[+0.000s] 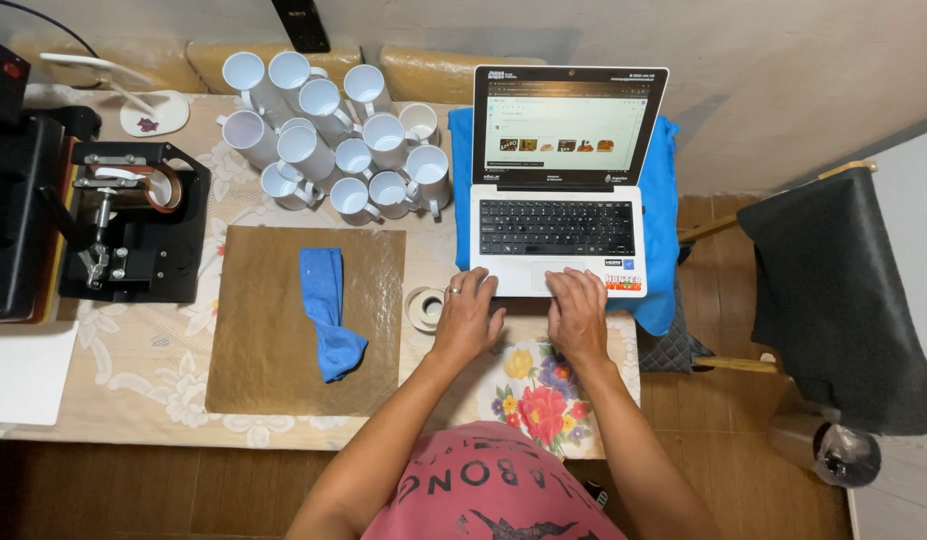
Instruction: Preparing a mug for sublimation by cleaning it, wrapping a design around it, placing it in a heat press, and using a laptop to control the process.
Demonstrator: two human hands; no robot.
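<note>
A white laptop (559,180) with a black keyboard stands open on a blue cloth (662,215), its screen lit. My right hand (577,312) rests flat on the laptop's front edge at the touchpad, holding nothing. My left hand (467,315), with a ring on one finger, lies spread on the table at the laptop's front left corner, just right of a roll of tape (422,308).
Several white mugs (334,140) cluster at the back. A brown sheet (304,320) carries a blue glove (326,310). A black mug press (134,220) and a larger black press (14,190) stand left. A chair with dark fabric (834,290) is on the right.
</note>
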